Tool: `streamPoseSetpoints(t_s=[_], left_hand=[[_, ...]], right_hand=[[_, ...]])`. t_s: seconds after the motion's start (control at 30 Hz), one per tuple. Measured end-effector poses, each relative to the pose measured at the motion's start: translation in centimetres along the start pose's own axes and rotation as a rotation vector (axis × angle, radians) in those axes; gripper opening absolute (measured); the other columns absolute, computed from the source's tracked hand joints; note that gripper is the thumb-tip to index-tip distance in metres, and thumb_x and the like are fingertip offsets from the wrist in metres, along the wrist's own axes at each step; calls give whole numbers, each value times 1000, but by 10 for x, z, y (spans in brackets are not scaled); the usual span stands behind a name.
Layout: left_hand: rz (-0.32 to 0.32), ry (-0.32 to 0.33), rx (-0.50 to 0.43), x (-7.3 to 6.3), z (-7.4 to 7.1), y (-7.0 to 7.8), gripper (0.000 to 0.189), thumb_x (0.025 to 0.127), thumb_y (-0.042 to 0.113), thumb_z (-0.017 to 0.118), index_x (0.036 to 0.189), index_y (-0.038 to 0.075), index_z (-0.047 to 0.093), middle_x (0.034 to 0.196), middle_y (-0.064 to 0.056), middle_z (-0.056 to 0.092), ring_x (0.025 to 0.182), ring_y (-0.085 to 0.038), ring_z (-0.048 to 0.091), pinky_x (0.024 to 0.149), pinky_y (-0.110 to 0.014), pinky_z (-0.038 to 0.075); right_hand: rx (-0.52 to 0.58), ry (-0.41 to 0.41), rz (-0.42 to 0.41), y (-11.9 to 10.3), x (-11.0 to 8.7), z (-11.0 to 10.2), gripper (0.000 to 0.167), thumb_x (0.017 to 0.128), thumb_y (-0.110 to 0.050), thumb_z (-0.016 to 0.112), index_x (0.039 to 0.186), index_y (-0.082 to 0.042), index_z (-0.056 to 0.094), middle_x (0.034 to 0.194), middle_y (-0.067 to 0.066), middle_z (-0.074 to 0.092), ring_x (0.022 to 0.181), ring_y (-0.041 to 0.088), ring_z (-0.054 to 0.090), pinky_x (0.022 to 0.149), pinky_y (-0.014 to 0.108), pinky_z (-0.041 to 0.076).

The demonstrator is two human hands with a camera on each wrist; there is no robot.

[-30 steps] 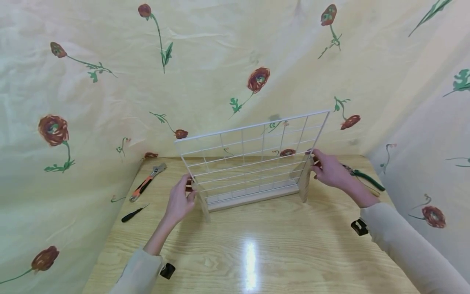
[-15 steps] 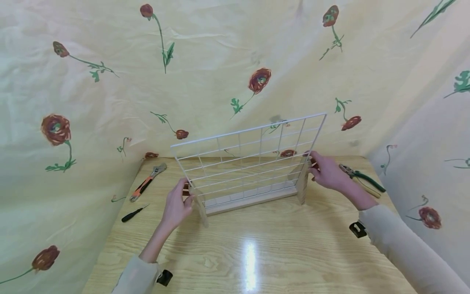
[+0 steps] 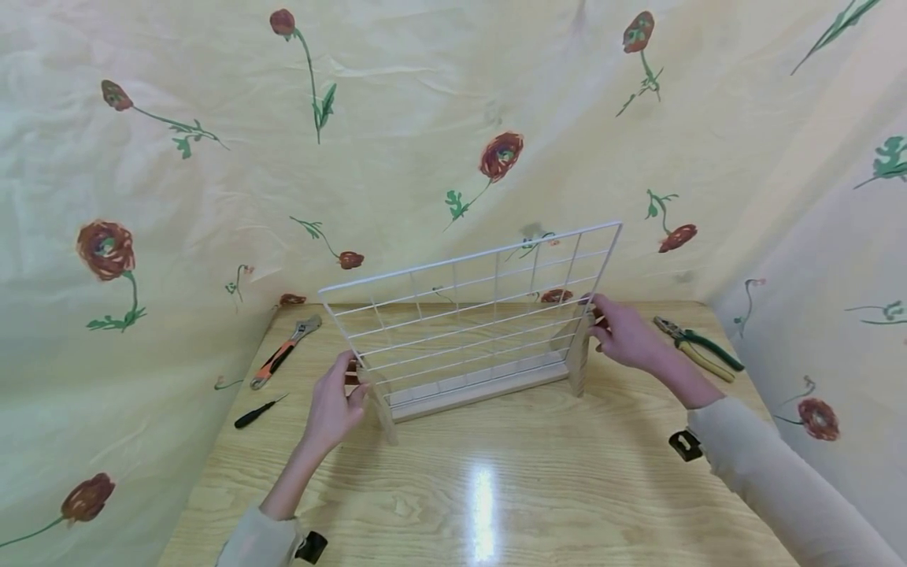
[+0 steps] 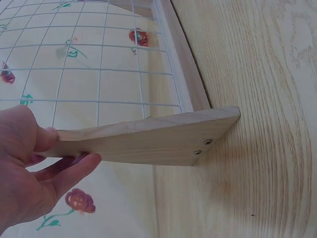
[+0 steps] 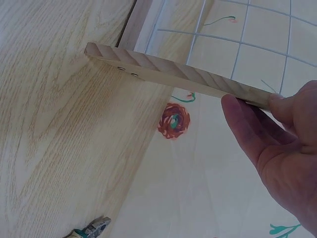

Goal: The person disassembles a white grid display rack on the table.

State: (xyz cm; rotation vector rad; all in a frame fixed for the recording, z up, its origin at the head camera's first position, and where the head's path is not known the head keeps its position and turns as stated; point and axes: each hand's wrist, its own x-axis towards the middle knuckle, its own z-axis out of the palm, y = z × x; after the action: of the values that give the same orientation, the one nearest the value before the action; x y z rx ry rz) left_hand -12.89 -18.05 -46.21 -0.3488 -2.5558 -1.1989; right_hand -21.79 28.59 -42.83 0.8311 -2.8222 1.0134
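Note:
A rack of white wire grid [image 3: 453, 311] and pale wooden parts stands at an angle on the table, its left end nearer the person. A wooden bar [image 3: 482, 387] runs along its foot. My left hand [image 3: 336, 405] grips the upper end of the left wooden side panel [image 4: 143, 141], thumb on one edge and fingers against the outer face. My right hand [image 3: 623, 331] holds the top of the right side panel [image 5: 173, 74] likewise, with thumb and fingers on either side. Two screw heads [image 4: 203, 147] show low on the left panel.
Left of the rack lie an adjustable wrench [image 3: 285, 352] with orange-black handle and a black screwdriver [image 3: 258, 413]. Pliers [image 3: 697, 346] with one green and one yellow handle lie at the right. Flowered cloth [image 3: 397, 118] hangs behind the table [image 3: 439, 504] and at both sides.
Both hands and the rack have shifted a little to the left and toward the person. More of the pliers now shows beside the right hand. Both grips stay the same.

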Motion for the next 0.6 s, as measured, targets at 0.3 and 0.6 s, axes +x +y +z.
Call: streamPoseSetpoints(t_s=[0.3, 0.6], left_hand=[[27, 29, 19, -6, -3, -3, 43, 79, -21, 67, 116, -1, 55, 100, -18, 65, 85, -35, 69, 67, -40, 62], [7, 24, 29, -15, -10, -2, 44, 78, -22, 67, 115, -2, 55, 99, -17, 65, 86, -35, 68, 66, -39, 62]], right_hand=[[26, 14, -27, -7, 0, 4, 27, 90, 18, 58, 113, 12, 47, 96, 31, 62, 81, 45, 67, 54, 28, 58], [20, 19, -37, -12, -1, 8, 26, 89, 19, 59, 110, 9, 48, 96, 30, 62, 78, 41, 68, 54, 28, 58]])
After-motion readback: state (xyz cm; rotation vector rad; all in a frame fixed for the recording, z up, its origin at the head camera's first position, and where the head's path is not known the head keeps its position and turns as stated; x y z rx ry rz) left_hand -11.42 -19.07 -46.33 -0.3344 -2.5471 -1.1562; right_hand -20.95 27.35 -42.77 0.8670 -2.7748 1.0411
